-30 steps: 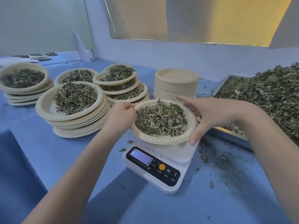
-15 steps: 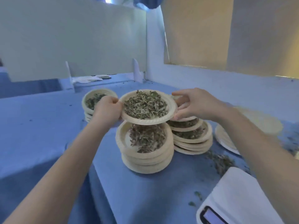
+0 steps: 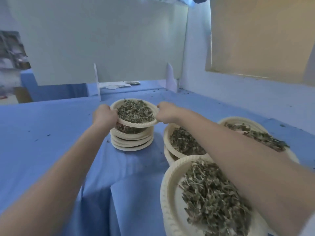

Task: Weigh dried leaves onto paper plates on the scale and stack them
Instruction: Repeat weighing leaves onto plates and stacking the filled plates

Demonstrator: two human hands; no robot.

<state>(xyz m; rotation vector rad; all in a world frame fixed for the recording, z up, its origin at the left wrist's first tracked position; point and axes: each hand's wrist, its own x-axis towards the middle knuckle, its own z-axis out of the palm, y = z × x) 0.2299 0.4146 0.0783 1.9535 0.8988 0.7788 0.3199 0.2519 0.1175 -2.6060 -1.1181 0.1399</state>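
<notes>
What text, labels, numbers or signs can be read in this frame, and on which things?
None can be read.
Filled paper plate held by both hands: no print shows.
Stacks of plates on the blue tablecloth: no print shows.
Cluttered patch at far left: too blurred to tell whether it bears any text.

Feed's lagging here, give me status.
Left hand and right hand grip filled plate by its rim, just above far stack. Nothing in the way.

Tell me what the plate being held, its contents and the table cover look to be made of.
Held plate: likely pressed paper or pulp, matte cream, with a ribbed, crimped rim. Contents: dried plant leaves, dull grey-green, curled and brittle-looking. Table cover: probably thin blue fabric or nonwoven sheet, matte, creasing and draping over the edge.
</notes>
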